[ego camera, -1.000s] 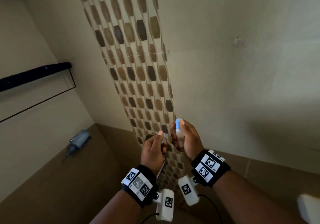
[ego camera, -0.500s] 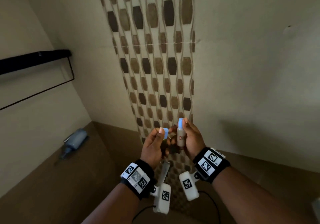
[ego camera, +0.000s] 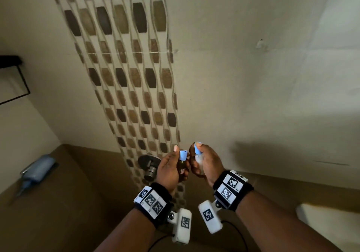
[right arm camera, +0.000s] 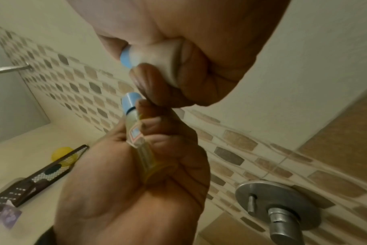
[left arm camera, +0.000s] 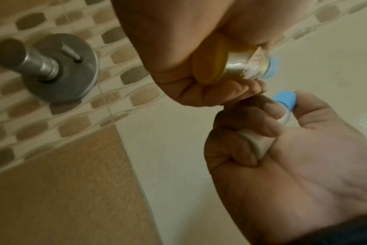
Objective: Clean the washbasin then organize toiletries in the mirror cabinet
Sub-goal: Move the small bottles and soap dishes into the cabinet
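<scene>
Left grip (ego camera: 171, 169) clasps a small amber glass blue-capped bottle (ego camera: 182, 164); right grip (ego camera: 206, 163), just beside, clasps a milky white blue-capped bottle (ego camera: 199, 158).

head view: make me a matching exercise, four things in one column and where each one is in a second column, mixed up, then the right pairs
Things
1. small yellowish bottle with a blue cap
2. small whitish bottle with a blue cap
3. round grey metal wall fitting
4. black rail

Places
A. on the patterned tile strip
B. in the right hand
C. on the side wall, far left
D. in the left hand

Pairs: 1-D, 2-B, 3-A, 4-C
</scene>
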Tool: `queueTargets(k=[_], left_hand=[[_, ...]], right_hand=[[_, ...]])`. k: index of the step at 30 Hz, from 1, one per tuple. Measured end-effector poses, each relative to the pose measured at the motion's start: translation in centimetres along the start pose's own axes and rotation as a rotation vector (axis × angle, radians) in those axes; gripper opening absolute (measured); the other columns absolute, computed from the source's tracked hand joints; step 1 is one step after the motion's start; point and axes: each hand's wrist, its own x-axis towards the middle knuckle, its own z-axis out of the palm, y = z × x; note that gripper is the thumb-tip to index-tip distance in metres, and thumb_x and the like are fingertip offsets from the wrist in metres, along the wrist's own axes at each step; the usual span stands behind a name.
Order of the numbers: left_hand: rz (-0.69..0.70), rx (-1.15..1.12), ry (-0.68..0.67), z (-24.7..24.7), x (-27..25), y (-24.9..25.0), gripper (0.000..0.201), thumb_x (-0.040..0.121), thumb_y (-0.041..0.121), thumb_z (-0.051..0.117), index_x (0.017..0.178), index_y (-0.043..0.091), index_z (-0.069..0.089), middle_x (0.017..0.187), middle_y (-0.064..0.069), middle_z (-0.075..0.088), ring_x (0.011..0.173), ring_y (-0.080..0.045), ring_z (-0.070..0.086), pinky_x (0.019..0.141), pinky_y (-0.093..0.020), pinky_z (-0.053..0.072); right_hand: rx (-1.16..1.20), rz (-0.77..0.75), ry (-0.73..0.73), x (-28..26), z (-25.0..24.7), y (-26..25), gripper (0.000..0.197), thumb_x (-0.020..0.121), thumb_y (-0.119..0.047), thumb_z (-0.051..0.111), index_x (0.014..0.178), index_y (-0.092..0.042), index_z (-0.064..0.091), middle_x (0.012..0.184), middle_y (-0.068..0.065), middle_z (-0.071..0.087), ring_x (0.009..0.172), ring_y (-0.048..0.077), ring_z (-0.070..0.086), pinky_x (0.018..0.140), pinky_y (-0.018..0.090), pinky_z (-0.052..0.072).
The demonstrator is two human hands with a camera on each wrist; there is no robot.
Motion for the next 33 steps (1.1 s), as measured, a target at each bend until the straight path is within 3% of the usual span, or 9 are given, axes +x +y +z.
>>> queueTargets(k=[3, 7, 9, 12, 17, 22, 27, 30, 33], left_hand=[[-0.018, -0.073, 0.096, 3.1, -1.2, -1.1, 0.061, 0.088, 0.067, 0.052, 0.101, 0.009, 0.066, 0.071, -0.023, 0.057, 0.048, -0.022, 0.045, 0.046, -0.025, 0.033], [0.06, -0.121, 0.177, 7.6, -3.9, -1.7, 0.033, 0.088, 0.052, 0.066, 0.087, 0.019, 0.066, 0.073, -0.014, 0.06, 0.058, -0.023, 0.051, 0.047, -0.025, 0.035], [0.062, -0.108, 0.225, 9.4, -5.4, -2.2, 0.029, 0.092, 0.047, 0.064, 0.088, 0.019, 0.071, 0.081, -0.018, 0.064, 0.066, -0.026, 0.054, 0.053, -0.028, 0.04], [0.043, -0.139, 0.24, 11.8, -7.6, -2.6, 0.045, 0.095, 0.056, 0.06, 0.105, 0.014, 0.072, 0.092, -0.029, 0.061, 0.07, -0.029, 0.052, 0.059, -0.032, 0.042], [0.024, -0.116, 0.104, 15.5, -11.5, -1.7, 0.05, 0.101, 0.051, 0.048, 0.115, 0.008, 0.067, 0.077, -0.023, 0.06, 0.057, -0.025, 0.055, 0.059, -0.034, 0.039], [0.018, -0.15, -0.004, 18.2, -16.7, -1.2, 0.038, 0.105, 0.037, 0.041, 0.107, 0.015, 0.072, 0.074, -0.02, 0.061, 0.051, -0.022, 0.048, 0.05, -0.026, 0.035], [0.012, -0.159, -0.066, 20.1, -22.4, -2.0, 0.028, 0.106, 0.025, 0.043, 0.115, 0.016, 0.068, 0.077, -0.014, 0.062, 0.057, -0.023, 0.053, 0.057, -0.031, 0.042], [-0.011, -0.12, -0.123, 21.1, -25.9, -2.6, 0.025, 0.106, 0.022, 0.043, 0.119, 0.016, 0.064, 0.078, -0.011, 0.065, 0.058, -0.019, 0.055, 0.056, -0.028, 0.043], [-0.024, -0.138, -0.203, 22.5, -29.1, -4.4, 0.022, 0.103, 0.02, 0.052, 0.122, 0.017, 0.063, 0.087, -0.018, 0.064, 0.062, -0.023, 0.06, 0.06, -0.03, 0.042]], right_hand=[[0.021, -0.028, -0.049, -1.6, -3.3, -0.6, 0.044, 0.082, -0.057, 0.057, 0.084, -0.015, 0.045, 0.056, 0.011, 0.045, 0.042, 0.018, 0.037, 0.043, 0.023, 0.023], [0.061, -0.04, -0.085, -3.5, -7.6, -1.4, 0.05, 0.093, -0.054, 0.046, 0.088, -0.006, 0.058, 0.073, 0.014, 0.059, 0.056, 0.024, 0.054, 0.047, 0.023, 0.04], [0.052, 0.014, -0.069, -4.8, -9.1, -1.8, 0.059, 0.093, -0.064, 0.041, 0.084, -0.011, 0.064, 0.072, 0.011, 0.058, 0.06, 0.023, 0.052, 0.049, 0.026, 0.036], [0.066, 0.098, -0.042, -7.4, -10.3, -2.7, 0.064, 0.096, -0.068, 0.035, 0.082, -0.014, 0.065, 0.064, 0.009, 0.05, 0.051, 0.02, 0.044, 0.045, 0.024, 0.029], [0.228, 0.181, -0.057, -12.9, -11.8, -5.1, 0.057, 0.092, -0.069, 0.039, 0.079, -0.019, 0.064, 0.059, 0.008, 0.045, 0.042, 0.018, 0.041, 0.037, 0.017, 0.025], [0.288, 0.142, -0.161, -19.2, -13.1, -7.1, 0.046, 0.092, -0.062, 0.042, 0.082, -0.02, 0.058, 0.06, 0.004, 0.045, 0.037, 0.012, 0.04, 0.035, 0.013, 0.025], [0.297, 0.093, -0.083, -26.3, -14.3, -7.1, 0.052, 0.1, -0.054, 0.036, 0.081, -0.014, 0.065, 0.068, 0.007, 0.053, 0.048, 0.018, 0.053, 0.036, 0.018, 0.031], [0.259, 0.076, -0.004, -30.1, -15.3, -6.9, 0.048, 0.093, -0.057, 0.041, 0.083, -0.015, 0.062, 0.065, 0.005, 0.054, 0.046, 0.015, 0.045, 0.04, 0.019, 0.027], [0.235, 0.111, 0.07, -34.0, -16.5, -6.2, 0.056, 0.092, -0.064, 0.039, 0.073, -0.016, 0.058, 0.059, 0.005, 0.047, 0.043, 0.017, 0.043, 0.04, 0.02, 0.025]])
